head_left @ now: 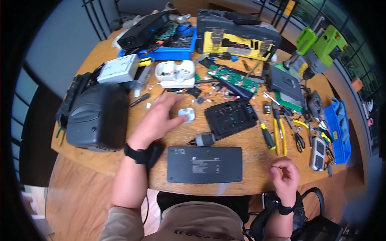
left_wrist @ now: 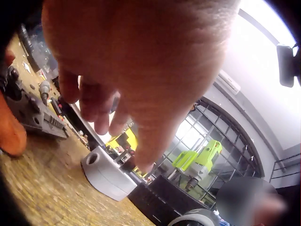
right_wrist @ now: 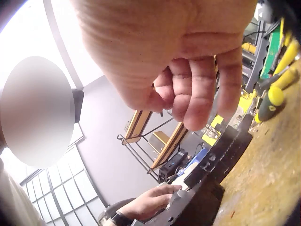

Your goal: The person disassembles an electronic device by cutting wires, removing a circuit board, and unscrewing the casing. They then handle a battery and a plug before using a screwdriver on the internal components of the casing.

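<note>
My left hand [head_left: 157, 120] reaches over the wooden table, fingers spread, with the thumb overlapping a small white box [head_left: 185, 113]. In the left wrist view that white box [left_wrist: 106, 175] is right below the fingers. My right hand [head_left: 286, 176] is raised near the table's front edge, thumb and index finger pinching a tiny dark piece [head_left: 275, 166], too small to identify. Between the hands lies a flat black battery-like case [head_left: 205, 164] with a printed label. Behind it are a grey electric screwdriver [head_left: 206, 139] and an opened black housing [head_left: 231, 118].
At the left stands a bulky black case [head_left: 98, 116]. Pliers [head_left: 278, 128], a screwdriver [head_left: 267, 136] and scissors [head_left: 297, 138] lie at the right. A white twin-compartment container [head_left: 175, 74], circuit board [head_left: 233, 79], blue tray [head_left: 173, 54] and toolbox [head_left: 239, 30] stand behind.
</note>
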`<state>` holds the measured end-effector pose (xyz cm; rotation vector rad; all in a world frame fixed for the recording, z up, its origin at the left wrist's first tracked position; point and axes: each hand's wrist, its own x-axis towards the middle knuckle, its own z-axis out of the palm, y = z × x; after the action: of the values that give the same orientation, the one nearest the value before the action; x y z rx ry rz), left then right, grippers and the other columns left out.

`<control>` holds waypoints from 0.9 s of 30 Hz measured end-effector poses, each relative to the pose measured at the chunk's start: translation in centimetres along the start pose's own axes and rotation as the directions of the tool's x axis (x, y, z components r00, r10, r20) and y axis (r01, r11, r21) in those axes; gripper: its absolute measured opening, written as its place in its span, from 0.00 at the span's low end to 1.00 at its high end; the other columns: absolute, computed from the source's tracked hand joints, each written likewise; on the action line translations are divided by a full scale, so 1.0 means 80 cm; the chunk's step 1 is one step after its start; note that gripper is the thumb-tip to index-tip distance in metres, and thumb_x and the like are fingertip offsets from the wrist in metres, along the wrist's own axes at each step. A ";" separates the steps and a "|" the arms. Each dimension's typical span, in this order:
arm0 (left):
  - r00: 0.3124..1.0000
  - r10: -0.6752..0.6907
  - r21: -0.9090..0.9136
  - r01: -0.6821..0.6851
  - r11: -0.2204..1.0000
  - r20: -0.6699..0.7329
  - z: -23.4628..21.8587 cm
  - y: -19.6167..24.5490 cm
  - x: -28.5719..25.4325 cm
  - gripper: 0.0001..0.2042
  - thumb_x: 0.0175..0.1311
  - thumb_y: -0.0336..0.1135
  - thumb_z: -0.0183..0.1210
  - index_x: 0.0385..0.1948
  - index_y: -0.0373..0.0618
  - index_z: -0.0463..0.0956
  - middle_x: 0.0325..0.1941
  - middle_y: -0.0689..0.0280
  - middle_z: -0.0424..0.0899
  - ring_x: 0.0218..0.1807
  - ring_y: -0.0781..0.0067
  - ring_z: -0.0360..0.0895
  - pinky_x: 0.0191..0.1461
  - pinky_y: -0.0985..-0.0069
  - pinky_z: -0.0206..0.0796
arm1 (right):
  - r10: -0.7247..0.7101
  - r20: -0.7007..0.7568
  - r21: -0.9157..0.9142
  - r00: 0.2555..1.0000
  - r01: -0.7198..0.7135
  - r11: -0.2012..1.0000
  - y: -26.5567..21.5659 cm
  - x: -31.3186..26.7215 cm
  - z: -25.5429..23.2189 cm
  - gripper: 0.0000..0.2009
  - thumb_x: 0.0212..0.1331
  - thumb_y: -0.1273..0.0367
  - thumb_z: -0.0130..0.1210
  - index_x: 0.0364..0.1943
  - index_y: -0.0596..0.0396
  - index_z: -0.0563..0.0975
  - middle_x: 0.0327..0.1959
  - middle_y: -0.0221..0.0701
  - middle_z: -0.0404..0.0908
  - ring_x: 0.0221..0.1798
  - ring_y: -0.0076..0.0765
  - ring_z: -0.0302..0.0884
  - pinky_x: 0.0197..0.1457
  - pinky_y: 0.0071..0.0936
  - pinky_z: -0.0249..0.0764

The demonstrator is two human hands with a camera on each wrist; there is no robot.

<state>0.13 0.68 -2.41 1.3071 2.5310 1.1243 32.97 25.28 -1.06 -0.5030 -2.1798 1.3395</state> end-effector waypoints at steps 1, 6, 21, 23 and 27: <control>0.997 0.052 0.010 -0.052 0.999 -0.058 -0.001 0.002 0.001 0.23 0.63 0.37 0.70 0.58 0.39 0.77 0.51 0.58 0.79 0.55 0.60 0.77 0.58 0.66 0.72 | -0.001 0.006 -0.006 1.000 0.001 1.000 0.004 -0.006 0.003 0.06 0.58 0.83 0.62 0.34 0.60 0.79 0.32 0.33 0.83 0.36 0.29 0.83 0.43 0.25 0.77; 0.989 0.087 0.046 -0.082 0.996 -0.121 -0.037 0.050 -0.011 0.19 0.66 0.36 0.68 0.56 0.39 0.78 0.52 0.58 0.79 0.55 0.60 0.77 0.60 0.65 0.71 | 0.045 0.052 0.049 0.998 -0.048 0.998 0.020 -0.026 0.006 0.06 0.59 0.84 0.61 0.36 0.61 0.78 0.32 0.33 0.82 0.36 0.28 0.82 0.42 0.24 0.78; 0.974 -0.040 0.052 0.029 0.998 0.221 -0.010 0.068 -0.159 0.57 0.44 0.52 0.82 0.76 0.38 0.58 0.79 0.45 0.61 0.79 0.42 0.59 0.81 0.53 0.52 | 0.156 0.115 0.191 0.981 -0.176 0.966 0.026 -0.029 0.013 0.05 0.64 0.83 0.59 0.40 0.64 0.80 0.35 0.35 0.85 0.37 0.28 0.86 0.42 0.24 0.81; 0.973 -0.099 0.061 0.088 0.994 0.210 0.001 0.067 -0.169 0.61 0.42 0.53 0.83 0.78 0.37 0.54 0.81 0.43 0.57 0.81 0.40 0.56 0.82 0.51 0.48 | 0.114 0.140 0.130 0.984 -0.132 0.983 0.026 -0.022 0.014 0.05 0.64 0.83 0.60 0.40 0.64 0.81 0.35 0.36 0.85 0.37 0.29 0.86 0.42 0.24 0.81; 0.963 -0.174 0.058 0.165 0.985 0.207 0.007 0.062 -0.173 0.65 0.37 0.51 0.84 0.79 0.37 0.52 0.82 0.44 0.57 0.82 0.41 0.55 0.84 0.51 0.45 | 0.093 0.136 0.132 0.986 -0.111 0.985 0.021 -0.011 0.025 0.06 0.63 0.84 0.59 0.41 0.63 0.82 0.35 0.36 0.85 0.37 0.29 0.87 0.42 0.24 0.81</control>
<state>12.46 -7.38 -3.06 1.1249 2.4646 0.8564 32.49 24.14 -3.53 -0.4919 -2.1685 1.6074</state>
